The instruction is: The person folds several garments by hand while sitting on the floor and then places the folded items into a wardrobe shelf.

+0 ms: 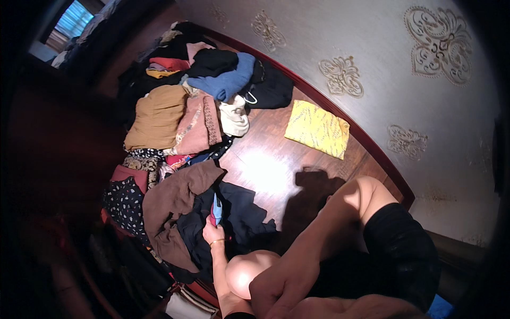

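Note:
My left hand (214, 232), with a gold-coloured bangle at the wrist, grips a narrow blue and dark-red piece (216, 209), apparently cloth. Dark clothing (243, 207) lies spread on the floor beneath and beyond that hand. Just left of it is a crumpled brown garment (175, 199). My right hand cannot be made out clearly among the shadowed limbs at the bottom of the view. One bare knee (249, 271) is close to my left forearm. The other knee (368, 187) rises at the right, above black shorts (402, 235).
A large clothes pile includes a tan garment (159, 117), a pink patterned one (197, 125), a blue one (229, 77) and a white cloth (234, 115). Folded yellow printed fabric (318, 128) lies on the wooden floor (259, 127) near the red skirting board (370, 159) and patterned wall (370, 107).

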